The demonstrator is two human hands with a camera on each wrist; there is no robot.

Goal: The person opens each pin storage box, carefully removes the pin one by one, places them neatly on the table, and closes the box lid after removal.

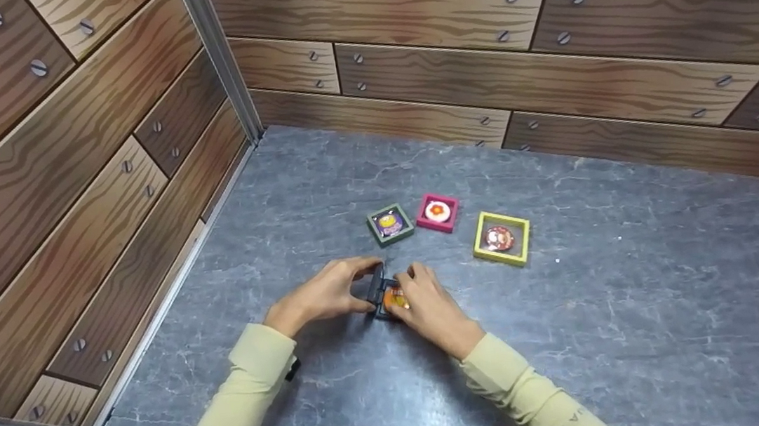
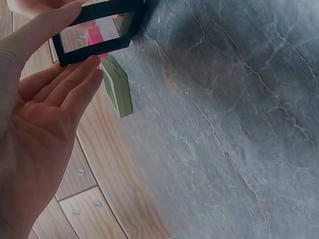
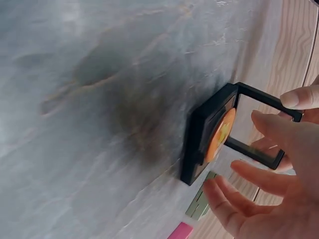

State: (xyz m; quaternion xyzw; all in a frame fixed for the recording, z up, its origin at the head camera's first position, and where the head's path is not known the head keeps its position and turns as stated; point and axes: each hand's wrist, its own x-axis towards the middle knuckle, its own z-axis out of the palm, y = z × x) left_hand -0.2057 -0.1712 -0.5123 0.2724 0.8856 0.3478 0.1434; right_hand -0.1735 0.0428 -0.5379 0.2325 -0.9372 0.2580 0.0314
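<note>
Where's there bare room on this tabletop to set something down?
The widest, with tiny pale specks, spreads right of the yellow frame to the back wall. Another lies between the green frame and left wall. It's crowded around the pink frame between those two, and just nearer, where the left hand and right hand flank the black frame.

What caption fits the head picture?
Left hand and right hand at an open black frame; green frame, pink frame, yellow frame beyond.

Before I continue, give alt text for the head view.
The left hand grips the raised half of a hinged black frame; the right hand is at an orange disc in the lower half. Beyond, on a gray table, lie a green frame, pink frame and yellow frame.
</note>
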